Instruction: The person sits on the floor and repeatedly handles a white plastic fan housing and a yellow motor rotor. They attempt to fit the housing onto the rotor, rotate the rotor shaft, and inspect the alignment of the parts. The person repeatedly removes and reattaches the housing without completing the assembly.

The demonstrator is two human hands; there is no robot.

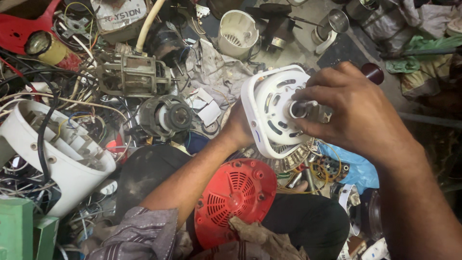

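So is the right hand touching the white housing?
Touching: the head view shows the right hand with its fingers pressed on the white housing around its centre hub.

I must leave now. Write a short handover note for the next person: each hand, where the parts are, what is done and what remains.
Left hand: grips the white slotted housing from behind, holding it tilted above the lap.
Right hand: fingers rest on the housing's central hub; whether they pinch it cannot be told.
Parts: a wound motor core with yellow wires sits under the housing; a red vented cover lies on the lap; two bare motors lie at the left.
Done: housing is off its red cover.
Left: the hub is not yet removed.
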